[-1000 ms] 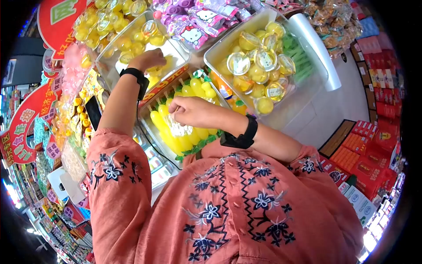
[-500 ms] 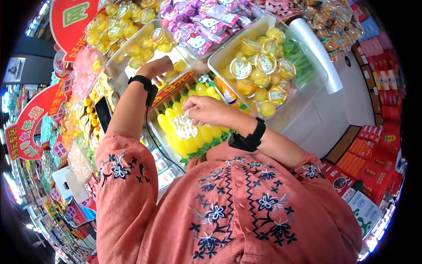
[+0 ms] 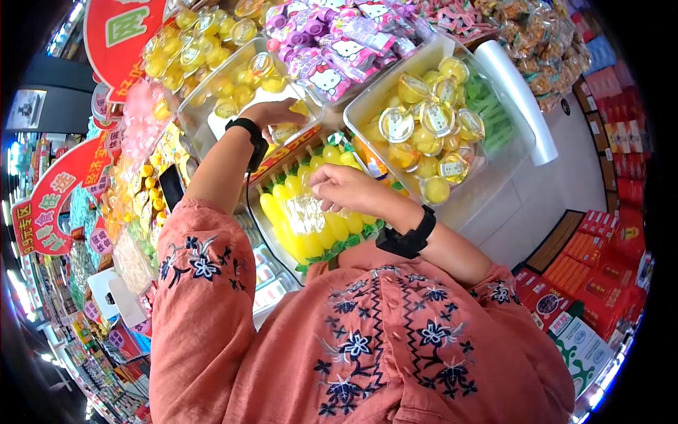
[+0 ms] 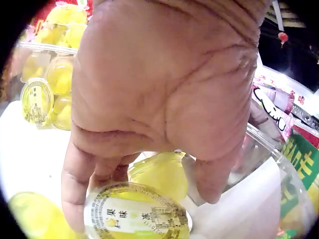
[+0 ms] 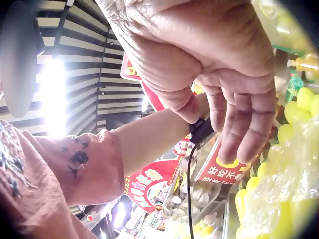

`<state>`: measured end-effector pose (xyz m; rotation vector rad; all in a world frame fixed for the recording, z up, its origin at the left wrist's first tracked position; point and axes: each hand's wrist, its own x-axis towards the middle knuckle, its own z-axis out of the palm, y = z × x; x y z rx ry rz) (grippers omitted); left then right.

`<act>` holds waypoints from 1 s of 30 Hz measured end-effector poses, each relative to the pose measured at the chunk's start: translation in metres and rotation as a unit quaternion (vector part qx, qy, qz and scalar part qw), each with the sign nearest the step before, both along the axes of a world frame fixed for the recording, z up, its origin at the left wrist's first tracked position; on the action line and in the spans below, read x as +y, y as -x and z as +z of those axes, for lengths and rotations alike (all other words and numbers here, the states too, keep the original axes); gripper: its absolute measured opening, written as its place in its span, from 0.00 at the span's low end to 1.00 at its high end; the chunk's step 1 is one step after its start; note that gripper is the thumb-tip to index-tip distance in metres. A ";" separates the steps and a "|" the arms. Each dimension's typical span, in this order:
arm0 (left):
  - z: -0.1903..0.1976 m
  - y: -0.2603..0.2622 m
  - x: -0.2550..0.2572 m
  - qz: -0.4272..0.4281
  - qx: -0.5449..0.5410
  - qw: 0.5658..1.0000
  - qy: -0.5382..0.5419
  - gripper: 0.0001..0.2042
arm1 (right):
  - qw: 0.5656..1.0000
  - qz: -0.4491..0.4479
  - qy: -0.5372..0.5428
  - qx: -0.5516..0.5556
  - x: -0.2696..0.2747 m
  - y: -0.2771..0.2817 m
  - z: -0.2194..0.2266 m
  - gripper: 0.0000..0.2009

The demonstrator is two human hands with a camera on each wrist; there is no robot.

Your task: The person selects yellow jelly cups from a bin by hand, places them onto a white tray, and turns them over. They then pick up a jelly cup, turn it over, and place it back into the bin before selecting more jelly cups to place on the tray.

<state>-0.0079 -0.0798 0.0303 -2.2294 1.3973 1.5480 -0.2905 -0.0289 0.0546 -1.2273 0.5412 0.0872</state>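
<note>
At the clear bin's (image 3: 200, 127) right corner, your left hand (image 3: 272, 112), fingers bent, reached a labelled jelly cup (image 4: 137, 214) against its fingertips; whether it gripped could not be told. Your right hand (image 3: 346, 187), farther off, hung loosely curled, empty, over yellow packs (image 3: 288, 215).

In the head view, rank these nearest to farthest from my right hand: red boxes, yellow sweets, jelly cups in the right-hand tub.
1. Yellow sweets, right beneath your right hand
2. Right-hand jelly cups, up and to the right
3. Red boxes, far right
</note>
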 end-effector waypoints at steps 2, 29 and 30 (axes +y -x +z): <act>0.000 -0.002 -0.002 0.008 0.008 1.000 -0.005 0.47 | 1.000 -0.014 -0.011 0.000 -0.003 0.001 -0.004 0.17; -0.015 -0.022 0.026 0.271 0.256 0.927 0.042 0.25 | 0.986 -0.125 -0.086 -0.067 -0.018 -0.031 -0.001 0.27; -0.013 -0.022 0.027 0.275 0.261 0.924 0.045 0.25 | 0.983 -0.141 -0.099 -0.069 -0.020 -0.038 -0.001 0.28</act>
